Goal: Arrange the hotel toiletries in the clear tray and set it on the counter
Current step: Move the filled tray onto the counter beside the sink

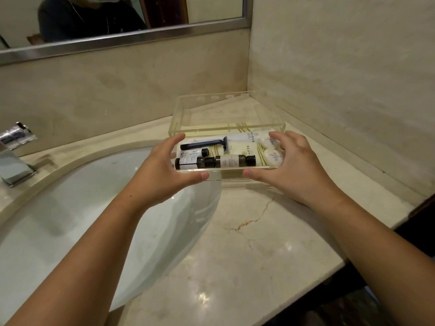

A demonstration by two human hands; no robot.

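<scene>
A clear acrylic tray (213, 107) sits at the back right corner of the marble counter (247, 243); I cannot tell whether it rests on the stone or hangs just above it. Inside lie a blue razor (202, 144), three small dark bottles with white labels (235, 160), two round wrapped soaps (273, 157) and cream striped packets (244, 150). My left hand (164, 175) grips the tray's near left corner, thumb on the front wall. My right hand (296, 170) grips the near right corner the same way.
A white oval sink basin (94, 208) fills the left, its rim just under the tray's near left corner. A chrome faucet (14, 156) stands at far left. Marble walls (341, 90) close the corner behind the tray, under a framed mirror (117, 17). The counter ends at right.
</scene>
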